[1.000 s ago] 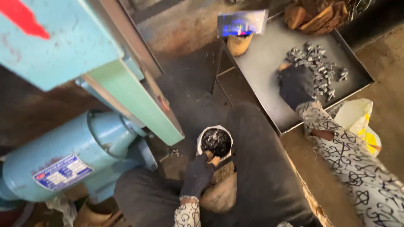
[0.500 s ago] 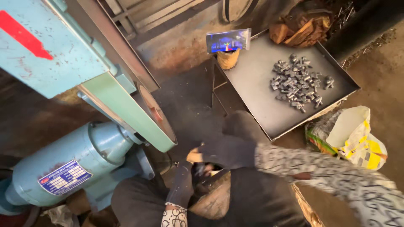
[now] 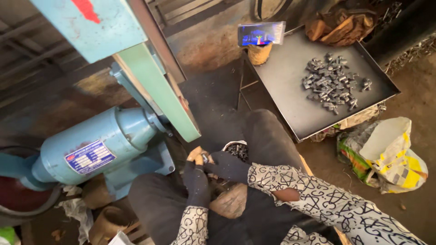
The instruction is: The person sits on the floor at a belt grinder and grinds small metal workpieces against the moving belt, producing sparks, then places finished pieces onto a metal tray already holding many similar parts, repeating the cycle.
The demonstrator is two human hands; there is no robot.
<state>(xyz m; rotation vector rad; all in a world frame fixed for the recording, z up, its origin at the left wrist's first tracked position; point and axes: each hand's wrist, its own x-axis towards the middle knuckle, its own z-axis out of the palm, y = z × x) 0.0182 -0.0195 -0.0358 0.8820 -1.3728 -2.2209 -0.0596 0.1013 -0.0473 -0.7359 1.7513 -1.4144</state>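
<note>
My left hand [image 3: 196,178] in a dark fingerless glove and my right hand [image 3: 225,165] in a dark glove meet in front of my lap. Together they pinch a small metal part [image 3: 205,158] between the fingertips. Just behind them stands a small white bowl [image 3: 229,145] filled with dark metal pieces. A flat black tray [image 3: 281,95] at the upper right carries a heap of grey metal pieces [image 3: 331,84]. My knees in dark trousers flank the bowl.
A blue electric motor [image 3: 91,149] and a green belt guard [image 3: 156,95] of a machine stand at the left. A phone with a lit screen [image 3: 261,33] leans at the tray's far corner. A yellow-white sack [image 3: 393,154] lies right, rags [image 3: 338,25] behind the tray.
My right hand has come back from the heap on the tray to my lap and joined the left hand at the bowl. The view has tilted slightly.
</note>
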